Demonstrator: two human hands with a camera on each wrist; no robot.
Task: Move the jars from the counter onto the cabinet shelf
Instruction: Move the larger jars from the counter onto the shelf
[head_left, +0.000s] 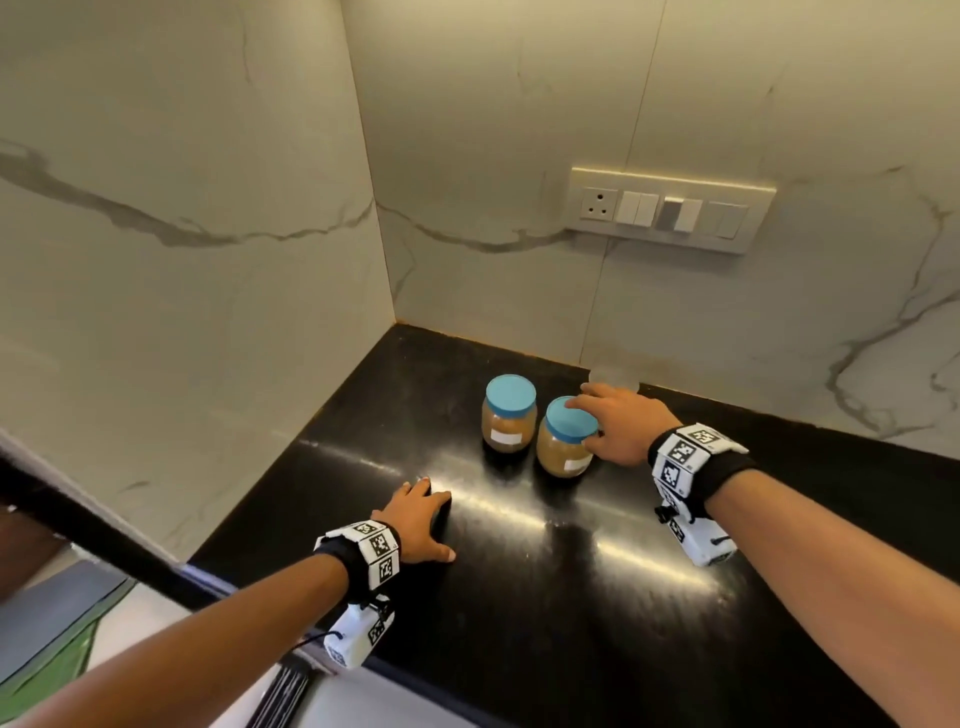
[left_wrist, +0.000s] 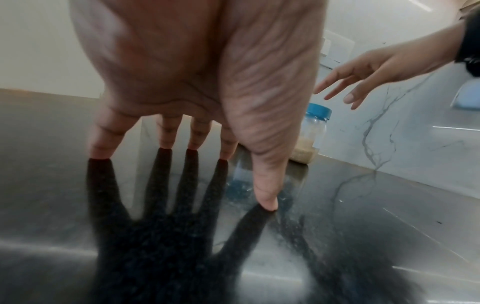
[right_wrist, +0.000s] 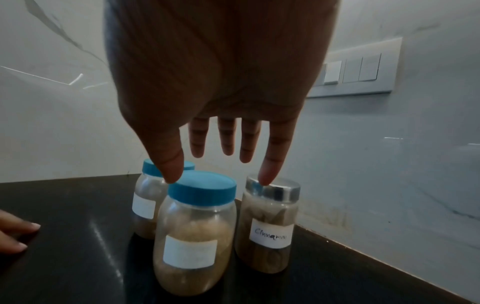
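Three clear jars stand close together near the back corner of the glossy black table: a front blue-lidded jar of tan powder, a rear blue-lidded jar with a white label behind it, and a silver-lidded jar labelled in handwriting just to the right, nearest the wall. We see the right hand spread above the front jar, fingers straight, its grip released; whether the thumb touches the blue lid we cannot tell. Our left hand lies flat on the table, well apart from the jars, fingers straight, holding nothing. Behind stands a white marble wall with a switch panel.
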